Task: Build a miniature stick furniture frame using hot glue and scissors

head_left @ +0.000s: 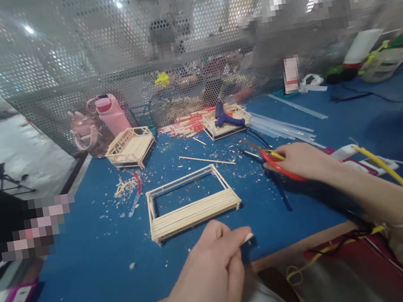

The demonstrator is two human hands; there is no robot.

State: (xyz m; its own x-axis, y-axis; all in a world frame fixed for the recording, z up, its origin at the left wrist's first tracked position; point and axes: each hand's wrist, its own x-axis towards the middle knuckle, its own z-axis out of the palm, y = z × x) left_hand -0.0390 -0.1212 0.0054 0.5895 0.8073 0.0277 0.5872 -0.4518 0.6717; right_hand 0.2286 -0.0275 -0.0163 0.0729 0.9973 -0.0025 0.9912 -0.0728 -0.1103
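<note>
My left hand (215, 266) is closed in a pinch near the table's front edge. A small pale piece (249, 238), which looks like the end of a wooden stick, sticks out at its fingertips. On the right, my right hand (298, 160) has its fingers closed at the red-orange handles of a pair of scissors (282, 167), whose blades point to the far left. Just beyond my left hand stands a small wooden-stick frame (196, 213), partly covered with slats at the near side. Behind it lies a loose wooden stick (206, 160).
A finished-looking stick model (132, 149) stands at the back left beside a pink bottle (111, 114). A blue glue gun (229, 118) rests on another stick model (217, 130). Clear glue sticks (281, 125), red-and-pale sticks (187, 124) and scraps lie around. A perforated screen (112, 47) borders the back.
</note>
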